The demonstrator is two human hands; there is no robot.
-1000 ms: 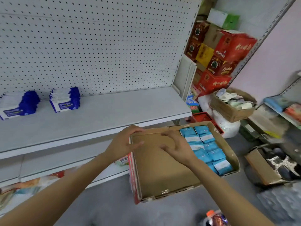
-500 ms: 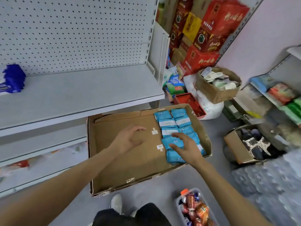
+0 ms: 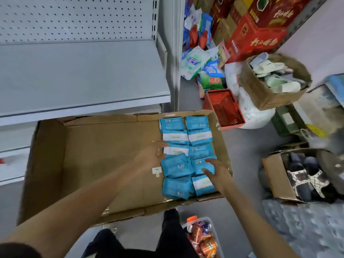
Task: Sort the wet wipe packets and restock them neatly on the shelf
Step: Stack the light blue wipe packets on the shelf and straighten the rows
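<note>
Green bag (image 3: 212,81) shows red Chinese characters (blurred); red carton (image 3: 260,40) perhaps likewise, unreadable.

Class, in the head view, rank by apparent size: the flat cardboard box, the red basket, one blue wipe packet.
1. flat cardboard box, by far the largest.
2. red basket.
3. blue wipe packet, smallest, though it lies nearer the camera than the basket.

Grey metal shelf board (image 3: 80,71) at upper left: bare across its visible surface, open from the front edge. Wide shallow brown cardboard tray (image 3: 46,164) at centre: left two-thirds bare floor; right third filled by two columns of blue wet wipe packets (image 3: 186,155), with both hands among them. Red plastic basket (image 3: 224,108) crowds the tray's upper-right corner.
</note>
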